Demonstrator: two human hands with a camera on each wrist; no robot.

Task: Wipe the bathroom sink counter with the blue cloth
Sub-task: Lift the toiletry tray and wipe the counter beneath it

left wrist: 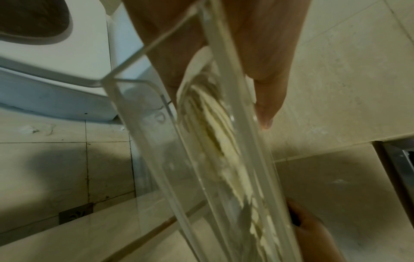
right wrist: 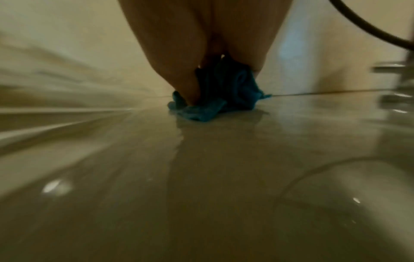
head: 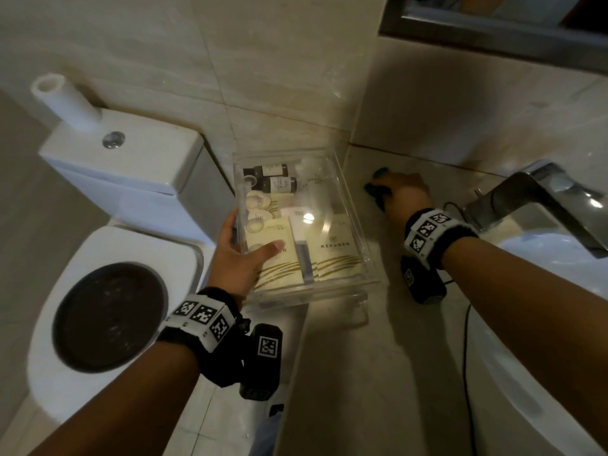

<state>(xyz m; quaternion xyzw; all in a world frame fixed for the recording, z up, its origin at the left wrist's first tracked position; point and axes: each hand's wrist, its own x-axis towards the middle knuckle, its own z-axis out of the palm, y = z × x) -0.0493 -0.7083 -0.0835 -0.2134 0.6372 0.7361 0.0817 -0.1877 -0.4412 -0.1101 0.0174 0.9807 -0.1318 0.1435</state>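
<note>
The blue cloth (head: 374,185) (right wrist: 220,95) lies bunched on the beige sink counter (head: 371,357) (right wrist: 201,177), close to the back wall. My right hand (head: 403,192) (right wrist: 201,53) grips it and presses it down on the counter. My left hand (head: 243,255) (left wrist: 224,53) holds a clear plastic tray (head: 353,225) (left wrist: 226,177) by its left side, thumb inside the rim, fingers underneath. The tray is raised off the counter's left end and carries small bottles, sachets and round soaps.
A chrome faucet (head: 533,199) and the white basin (head: 559,324) are at the right, with a thin black cable beside them. A white toilet (head: 108,258) with its tank stands left of the counter. A mirror frame (head: 493,31) is up on the wall.
</note>
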